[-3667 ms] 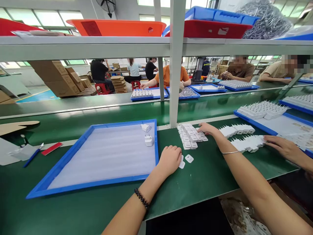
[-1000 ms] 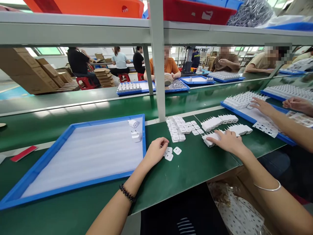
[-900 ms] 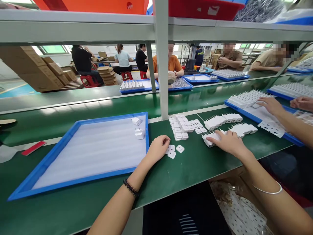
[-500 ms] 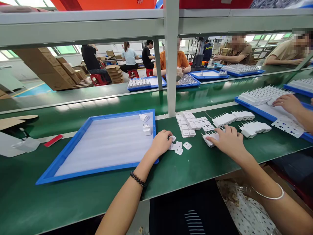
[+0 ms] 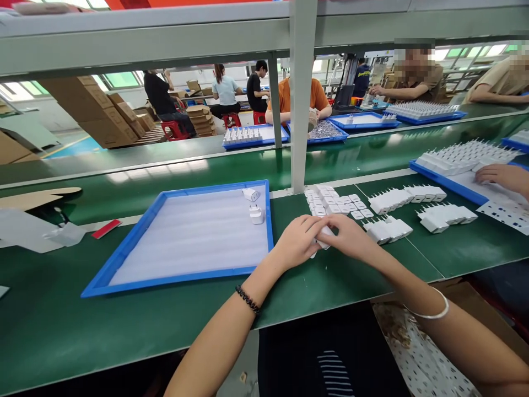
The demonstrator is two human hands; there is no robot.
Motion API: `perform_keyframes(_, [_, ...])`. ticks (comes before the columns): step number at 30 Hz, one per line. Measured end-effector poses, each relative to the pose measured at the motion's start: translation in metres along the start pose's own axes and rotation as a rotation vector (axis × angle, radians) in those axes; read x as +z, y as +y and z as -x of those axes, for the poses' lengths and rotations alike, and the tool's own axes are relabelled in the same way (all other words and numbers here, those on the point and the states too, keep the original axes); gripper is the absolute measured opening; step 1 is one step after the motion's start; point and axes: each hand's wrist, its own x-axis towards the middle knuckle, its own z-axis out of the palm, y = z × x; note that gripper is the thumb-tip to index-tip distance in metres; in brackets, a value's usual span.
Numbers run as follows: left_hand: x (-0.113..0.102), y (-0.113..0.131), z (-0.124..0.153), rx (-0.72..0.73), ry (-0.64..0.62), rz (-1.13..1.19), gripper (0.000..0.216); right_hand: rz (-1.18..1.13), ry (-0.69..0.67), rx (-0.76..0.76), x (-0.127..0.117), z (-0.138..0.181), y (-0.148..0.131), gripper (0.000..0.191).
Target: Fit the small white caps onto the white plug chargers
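Observation:
My hands meet over the green bench. In my right hand is a white plug charger, pinched between the fingers. My left hand is closed against its left side, fingertips touching those of my right hand; whatever it holds is hidden. Just behind the hands are white square caps, some of them stacked. To the right stand rows of white plug chargers with pins pointing up. Two more chargers rest at the right side of the blue tray, which is lined with white foam.
A grey post rises behind the caps. At far right, a co-worker's hand reaches over another blue tray of chargers. A red strip lies left of my tray. Co-workers sit across the line.
My right hand has moved left from the charger row, bringing a charger to my left hand. My left hand has shifted right, over where the loose caps lay. The view has turned slightly.

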Motion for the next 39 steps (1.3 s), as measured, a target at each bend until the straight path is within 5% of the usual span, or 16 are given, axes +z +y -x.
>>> perform_keyframes(5, [-0.004,-0.009,0.000,-0.374,0.304,0.116,0.010,-0.298,-0.358,-0.029,-0.026,-0.043,-0.006,0.046])
perform_keyframes(11, [-0.004,-0.018,-0.005,-0.560,0.578,0.615,0.029,0.007,-0.336,0.056,-0.020,-0.035,0.027,0.023])
perform_keyframes(17, [-0.007,-0.007,-0.009,-0.593,0.477,1.160,0.051,0.116,-0.383,0.026,-0.008,-0.027,0.036,0.021])
perform_keyframes(30, [-0.009,-0.006,-0.008,-0.583,0.498,1.183,0.045,0.095,-0.463,0.050,-0.009,-0.035,0.034,0.025])
perform_keyframes(35, [-0.003,-0.009,-0.005,-0.607,0.473,1.151,0.052,-0.148,-0.510,-0.006,-0.030,-0.053,0.015,0.027])
perform_keyframes(39, [-0.004,-0.015,-0.004,-0.560,0.422,1.150,0.043,-0.751,-0.215,-0.007,-0.034,-0.074,0.008,0.031])
